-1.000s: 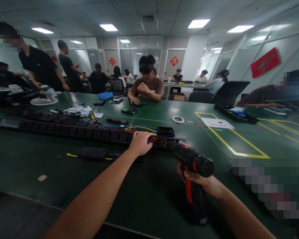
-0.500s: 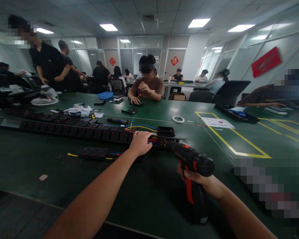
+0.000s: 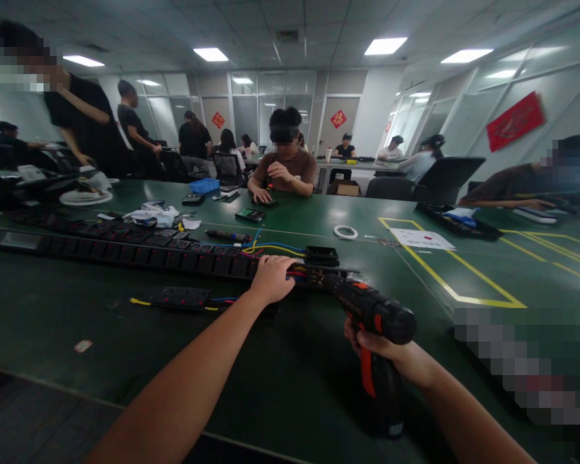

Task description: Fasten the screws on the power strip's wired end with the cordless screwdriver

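Observation:
My right hand (image 3: 374,345) is closed round the handle of a black and orange cordless drill (image 3: 372,306). The drill's nose points left at the wired end of a long black power strip (image 3: 149,258). My left hand (image 3: 273,278) grips the strip near that end, its fingers curled over the far edge. Coloured wires and brassy parts show just right of the hand; the drill tip's exact contact is hard to make out. A short black socket module (image 3: 183,297) with wires lies in front of the strip. Behind it sits a small black end piece (image 3: 321,254) on blue and yellow wires.
On the green table (image 3: 290,393) lie a pen-shaped tool (image 3: 228,236), a white ring of tape (image 3: 345,232), a crumpled white bundle (image 3: 152,214), a blue basket (image 3: 204,185) and a paper sheet (image 3: 423,238). Across the table a co-worker (image 3: 285,167) holds a screwdriver.
My hands, the drill and the strip stay almost where they were. At the far left, a standing person has shifted left and raised an arm toward the head.

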